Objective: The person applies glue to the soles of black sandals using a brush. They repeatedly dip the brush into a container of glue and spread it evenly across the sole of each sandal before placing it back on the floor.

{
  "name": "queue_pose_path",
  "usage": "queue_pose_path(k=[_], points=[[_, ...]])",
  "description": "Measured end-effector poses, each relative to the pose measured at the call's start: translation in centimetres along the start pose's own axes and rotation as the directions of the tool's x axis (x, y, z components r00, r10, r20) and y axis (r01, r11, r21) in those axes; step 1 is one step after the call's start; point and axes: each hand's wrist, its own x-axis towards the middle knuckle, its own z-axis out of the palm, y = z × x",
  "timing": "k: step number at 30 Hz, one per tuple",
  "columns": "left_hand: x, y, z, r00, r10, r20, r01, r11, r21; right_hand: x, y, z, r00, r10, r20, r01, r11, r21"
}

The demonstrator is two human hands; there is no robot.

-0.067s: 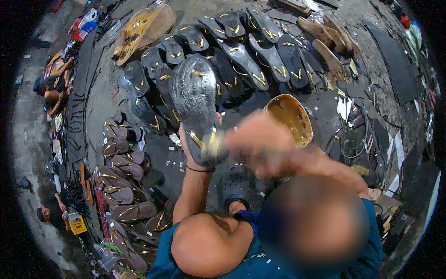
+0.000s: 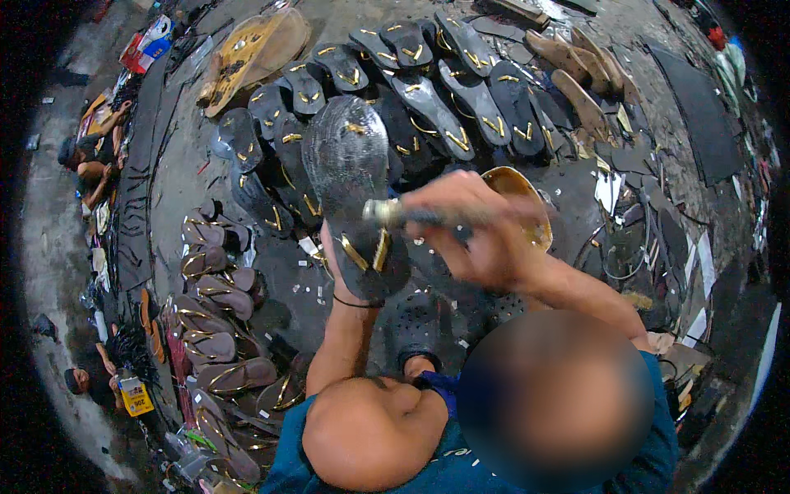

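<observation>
Coating a sandal sole, apparently.
Left hand clamps it from beneath, before the laid-out sandals; right hand clenches the brush; next strokes probably want an even spread.

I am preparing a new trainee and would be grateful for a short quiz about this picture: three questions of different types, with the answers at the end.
1. Which hand supports the held-up dark sandal?
A) Left
B) Right
C) Both

2. Fill the gap: the right hand holds a ____ in front of the sandal's sole.

3. True or false: the brown-stained tub stands to the left of the held-up sandal.

Key:
1. A, the left hand.
2. Brush.
3. False; it stands to the right, partly hidden by the right hand.
</observation>
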Motion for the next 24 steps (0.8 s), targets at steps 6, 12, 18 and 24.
queue_pose_path(k=[6,12,18,24], points=[[1.2,3.2,0.6,0.986,-0.083,0.147,0.074,0.995,0.064,-0.5,-3.0,2.0,0.953,-0.165,0.253,0.128,0.98,0.155],[1.6,1.2,2.4,0.988,-0.155,0.027,0.151,0.983,0.103,-0.2,-5.7,1.9,0.897,-0.383,0.222,0.401,0.915,-0.043],[-0.5,0.0,3.3,0.992,-0.113,0.048,0.106,0.986,0.127,0.9,-3.6,1.1,0.929,-0.342,0.143,0.364,0.915,-0.174],[-0.1,1.6,2.9,0.996,-0.056,0.066,0.048,0.992,0.12,-0.1,0.2,1.0,0.981,-0.173,-0.092,0.169,0.985,-0.046]])
